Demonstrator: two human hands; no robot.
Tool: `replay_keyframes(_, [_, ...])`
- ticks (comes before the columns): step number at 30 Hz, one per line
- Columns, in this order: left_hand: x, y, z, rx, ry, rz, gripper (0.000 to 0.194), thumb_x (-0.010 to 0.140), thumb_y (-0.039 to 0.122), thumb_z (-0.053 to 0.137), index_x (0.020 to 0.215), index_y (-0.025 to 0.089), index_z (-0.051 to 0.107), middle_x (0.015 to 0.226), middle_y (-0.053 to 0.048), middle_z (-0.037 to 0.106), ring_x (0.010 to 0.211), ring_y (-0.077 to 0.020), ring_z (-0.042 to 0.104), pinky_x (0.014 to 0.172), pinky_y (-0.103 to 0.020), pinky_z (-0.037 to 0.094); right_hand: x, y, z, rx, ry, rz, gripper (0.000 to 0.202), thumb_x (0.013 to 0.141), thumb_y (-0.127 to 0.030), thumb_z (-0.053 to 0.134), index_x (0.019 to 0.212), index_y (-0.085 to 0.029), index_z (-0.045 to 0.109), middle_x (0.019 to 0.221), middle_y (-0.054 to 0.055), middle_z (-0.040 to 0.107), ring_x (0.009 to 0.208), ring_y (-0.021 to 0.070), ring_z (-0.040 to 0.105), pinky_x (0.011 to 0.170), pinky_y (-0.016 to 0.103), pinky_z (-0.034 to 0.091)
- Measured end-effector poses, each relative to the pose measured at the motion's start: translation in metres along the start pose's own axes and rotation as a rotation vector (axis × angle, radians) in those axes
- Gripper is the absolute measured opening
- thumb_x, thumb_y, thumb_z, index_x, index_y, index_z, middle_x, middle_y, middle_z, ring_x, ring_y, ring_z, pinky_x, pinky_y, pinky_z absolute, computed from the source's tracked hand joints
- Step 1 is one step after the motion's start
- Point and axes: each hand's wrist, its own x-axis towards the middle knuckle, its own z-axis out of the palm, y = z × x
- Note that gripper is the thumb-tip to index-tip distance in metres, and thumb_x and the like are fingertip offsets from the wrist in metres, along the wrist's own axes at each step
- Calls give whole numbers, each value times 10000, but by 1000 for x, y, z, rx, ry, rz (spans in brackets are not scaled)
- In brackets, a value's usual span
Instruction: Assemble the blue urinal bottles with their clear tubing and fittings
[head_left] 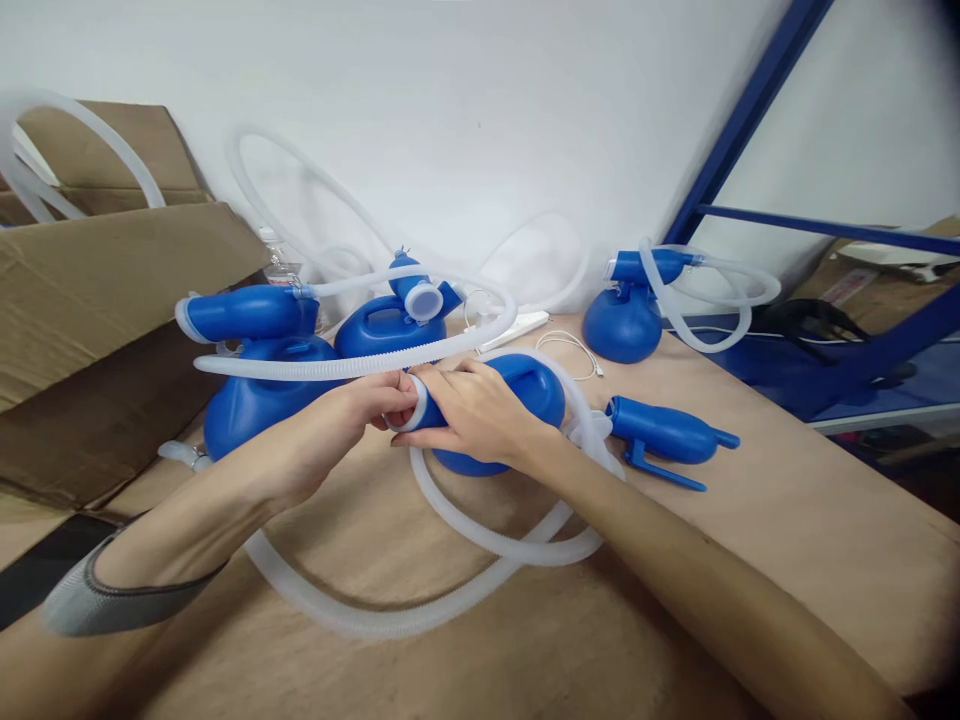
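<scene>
A blue bottle (536, 390) with a handle lies on the table in front of me, its neck pointing left. My right hand (476, 410) is wrapped over the neck from above. The fingers of my left hand (386, 398) pinch the white rim (418, 405) at the neck's mouth, some fingertips inside it. A translucent corrugated hose (480, 535) loops on the table around the bottle. To the right lies a separate blue tubular part (664, 432) with a thin arm. Just behind my left hand, another length of hose (315, 370) crosses over.
Blue bottles with hoses stand at left (262, 400), back centre (375, 330) and back right (622, 328). An open cardboard box (127, 330) holds hoses at far left. A white power strip (517, 328) and cable lie behind. A blue metal frame (742, 110) rises on the right.
</scene>
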Motion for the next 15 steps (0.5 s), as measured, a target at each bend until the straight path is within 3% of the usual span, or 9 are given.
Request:
replay_keyframes(7, [1,-5,-3,17,1,-33,274,676,494,614,690,235,526,807,-16,495,874,-240,464,821,-393,391,3,-4,-3,5,-30,44,705,1034,-766,526,1265,-108,629,1088,147,804,980,324,743,911,422,448])
replay_keyframes(11, [4,-10,-7,77,4,28,294,749,509,642,798,225,583,852,-12,553,884,-226,504,810,-370,425,6,-7,-5,-23,-46,71,672,1063,-746,487,1249,-114,621,1044,139,795,952,330,728,884,417,435])
replay_keyframes(15, [4,-12,-11,210,-27,86,355,836,568,630,849,213,610,793,11,524,758,-176,450,700,-319,398,6,-8,-6,-44,-45,68,659,1047,-760,503,1205,-130,613,981,131,781,927,327,710,838,391,415])
